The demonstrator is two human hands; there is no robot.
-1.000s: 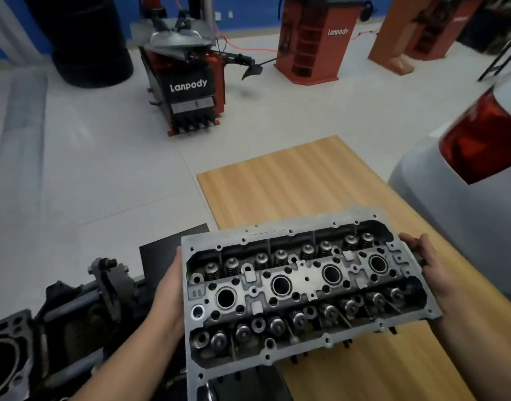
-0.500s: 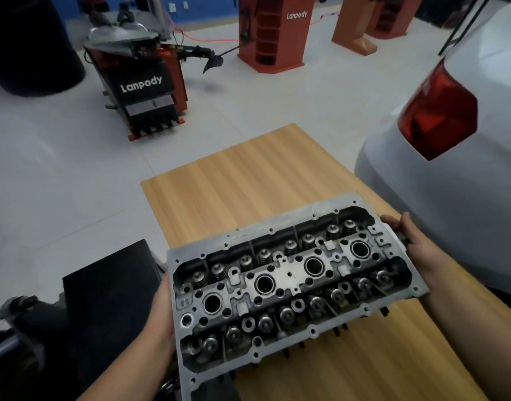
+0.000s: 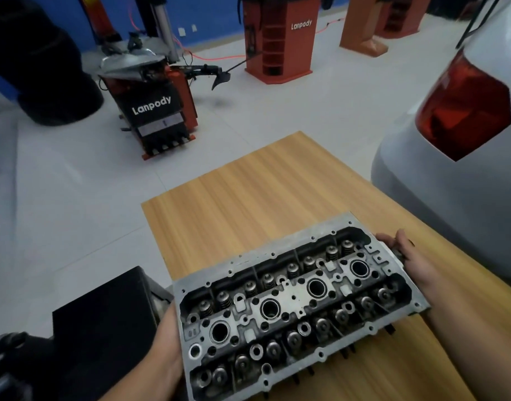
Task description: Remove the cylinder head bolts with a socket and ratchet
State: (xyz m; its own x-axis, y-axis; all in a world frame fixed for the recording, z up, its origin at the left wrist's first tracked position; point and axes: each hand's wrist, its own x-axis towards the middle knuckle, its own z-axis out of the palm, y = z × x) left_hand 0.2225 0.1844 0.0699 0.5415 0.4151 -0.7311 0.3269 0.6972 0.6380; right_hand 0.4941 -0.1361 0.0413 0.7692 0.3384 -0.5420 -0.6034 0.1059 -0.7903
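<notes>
I carry a grey aluminium cylinder head [image 3: 294, 296] in the air over a wooden board [image 3: 266, 195]. Its top faces me, showing valve springs and a row of round plug wells. My left hand [image 3: 166, 348] grips its left end, with the fingers hidden underneath. My right hand [image 3: 410, 259] grips its right end, thumb on the upper edge. Dark studs stick out below its near edge. No socket, ratchet or loose bolt is in view.
A black engine block and stand [image 3: 83, 337] sit at lower left. A white car's rear with a red tail light [image 3: 465, 111] stands close on the right. A Lanpody tyre changer [image 3: 150, 102], a red machine cabinet [image 3: 280, 39] and stacked tyres [image 3: 37, 68] stand on the grey floor behind.
The cylinder head has moved right, away from the engine block and over the wooden board. My view has swung right with it, so the block has slid out at the left.
</notes>
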